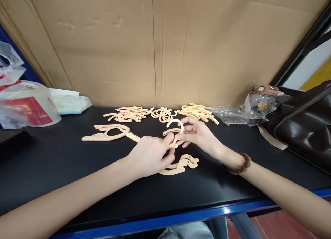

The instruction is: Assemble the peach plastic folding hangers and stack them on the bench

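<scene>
My left hand (151,156) and my right hand (198,134) meet over the middle of the black table (64,177). Together they pinch a pale wooden hanger piece, whose curved hook (176,123) rises between the fingertips and whose straight arm (133,136) sticks out to the left. A few finished flat wooden pieces (183,163) lie on the table just under my hands. A wooden hanger-shaped piece (107,132) rests to the left.
Piles of wooden parts line the back: curved arms (128,114), hooks (162,114), straight strips (198,112). A clear plastic bag (232,115) and bottle (262,101) sit right, beside a dark brown bag (305,125). Plastic bags (26,108) lie left. Cardboard (155,42) backs the table.
</scene>
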A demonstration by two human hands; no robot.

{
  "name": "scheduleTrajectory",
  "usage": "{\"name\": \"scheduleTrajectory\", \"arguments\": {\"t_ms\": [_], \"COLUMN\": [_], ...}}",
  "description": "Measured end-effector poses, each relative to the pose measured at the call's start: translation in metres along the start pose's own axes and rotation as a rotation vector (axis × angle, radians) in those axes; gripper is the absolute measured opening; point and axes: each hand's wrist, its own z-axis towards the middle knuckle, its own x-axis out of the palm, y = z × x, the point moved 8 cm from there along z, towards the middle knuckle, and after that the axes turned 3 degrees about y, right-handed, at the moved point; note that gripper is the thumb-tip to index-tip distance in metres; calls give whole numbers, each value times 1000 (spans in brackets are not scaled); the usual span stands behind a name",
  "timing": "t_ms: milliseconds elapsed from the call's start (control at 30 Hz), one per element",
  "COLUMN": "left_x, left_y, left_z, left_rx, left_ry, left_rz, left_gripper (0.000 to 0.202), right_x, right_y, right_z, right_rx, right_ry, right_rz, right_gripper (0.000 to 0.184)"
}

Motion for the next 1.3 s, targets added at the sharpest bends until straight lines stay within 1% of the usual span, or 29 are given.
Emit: {"name": "scheduleTrajectory", "arguments": {"t_ms": [67,167,233,300,367,433,500,567,633,700,767,833,933,1033,1200,1300], "left_x": [-1,-1,1,5,11,17,21,24,29,32,32,29,23,20,18,18], "left_y": [5,18,28,39,51,62,70,76,81,84,84,83,81,81,78,76], "left_z": [1,4,6,9,11,11,11,10,8,6,7,8,9,9,8,7], "left_rx": [-41,-117,-140,-161,-218,-285,-335,-382,-447,-494,-501,-483,-456,-432,-385,-393], "left_ry": [24,24,12,7,23,55,73,69,52,26,-3,-15,-23,-25,34,87], "left_rz": [-69,-228,-418,-678,-938,-1118,-1208,-1268,-1312,-1335,-1322,-1292,-1259,-1254,-1318,-1341], "left_gripper": [17,23,24,22,23,23,23,24,25,28,34,36,32,31,35,38], "right_x": [-3,-8,-13,-22,-33,-42,-44,-42,-38,-34,-34,-35,-32,-29,-24,-26], "right_y": [0,-2,-3,-2,3,9,9,4,-2,-5,-5,-4,-3,-1,-1,0], "right_z": [1,4,6,8,10,10,10,12,15,17,19,20,18,14,12,13], "right_rx": [-4,-7,-15,-43,-104,-185,-226,-241,-271,-313,-334,-323,-279,-231,-207,-189], "right_ry": [-24,-42,-46,-72,-119,-153,-141,-85,-20,17,18,20,61,71,115,130], "right_rz": [1,9,-11,-80,-245,-535,-840,-1045,-1163,-1230,-1235,-1158,-1040,-1031,-1003,-940], "right_gripper": [43,44,40,33,25,18,18,25,30,25,24,24,27,30,38,39]}}
